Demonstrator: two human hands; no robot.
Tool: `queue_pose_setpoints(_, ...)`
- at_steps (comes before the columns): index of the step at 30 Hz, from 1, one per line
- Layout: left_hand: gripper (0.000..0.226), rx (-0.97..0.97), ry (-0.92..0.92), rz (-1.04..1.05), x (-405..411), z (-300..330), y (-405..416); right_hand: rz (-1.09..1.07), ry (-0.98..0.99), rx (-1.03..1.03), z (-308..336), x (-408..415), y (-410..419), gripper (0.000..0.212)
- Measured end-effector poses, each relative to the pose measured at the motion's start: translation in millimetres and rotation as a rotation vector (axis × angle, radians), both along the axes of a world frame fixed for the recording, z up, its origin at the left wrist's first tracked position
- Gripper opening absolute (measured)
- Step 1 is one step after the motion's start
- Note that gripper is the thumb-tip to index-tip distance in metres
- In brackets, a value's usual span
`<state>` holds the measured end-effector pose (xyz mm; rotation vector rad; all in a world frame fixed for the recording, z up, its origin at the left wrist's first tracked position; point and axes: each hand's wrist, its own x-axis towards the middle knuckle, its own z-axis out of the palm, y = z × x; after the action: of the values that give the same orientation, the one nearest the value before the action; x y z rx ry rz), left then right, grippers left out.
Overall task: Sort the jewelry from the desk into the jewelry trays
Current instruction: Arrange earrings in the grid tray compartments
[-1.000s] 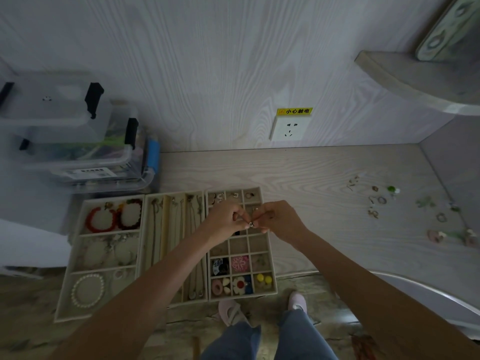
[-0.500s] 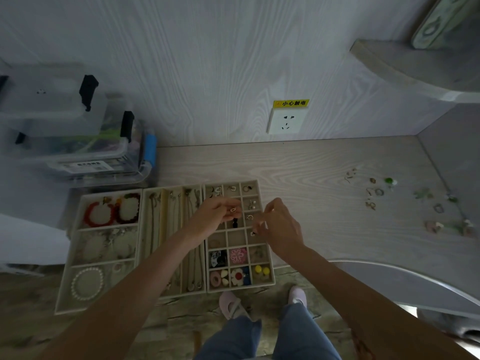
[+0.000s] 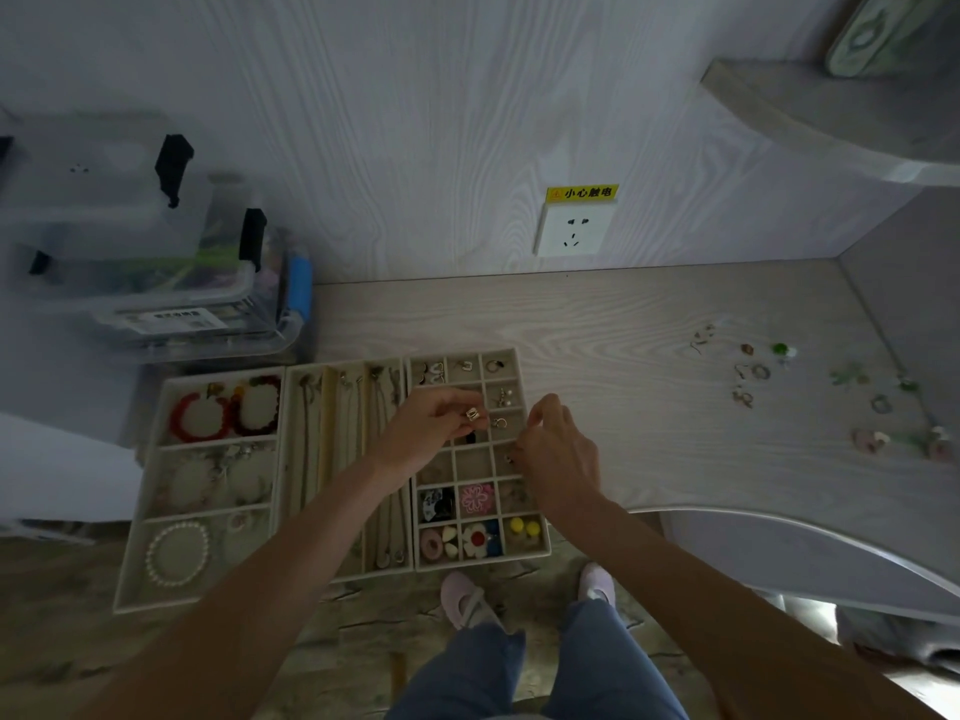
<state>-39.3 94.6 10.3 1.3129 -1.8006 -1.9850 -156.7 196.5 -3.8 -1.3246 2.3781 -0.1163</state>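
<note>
Grid tray (image 3: 537, 549) part filled; my left hand (image 3: 426, 426) pinches a small ring (image 3: 471, 413) above it, right hand (image 3: 558, 446) loosely curled, empty; loose pieces (image 3: 753, 376) wait on surface right of tray

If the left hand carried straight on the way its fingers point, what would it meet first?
Probably the small metal earring lying in the grid tray compartment just right of the left hand, which pinches a silver ring; depth is unclear.

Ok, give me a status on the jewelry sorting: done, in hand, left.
Done: bracelets fill the left tray, necklaces the middle tray, and small pieces many cells of the compartment tray. In hand: the left hand pinches a small silver earring above it; the right hand hovers alongside. Left: loose jewelry scattered on the desk.
</note>
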Motion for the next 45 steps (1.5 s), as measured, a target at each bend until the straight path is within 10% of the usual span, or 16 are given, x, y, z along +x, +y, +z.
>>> queue_pose_setpoints(45, 0.021, -0.09, 0.007, 0.013, 8.3, 4.1, 0.0, 0.155, 0.125, -0.073, -0.2, 0.0, 9.1, 0.027)
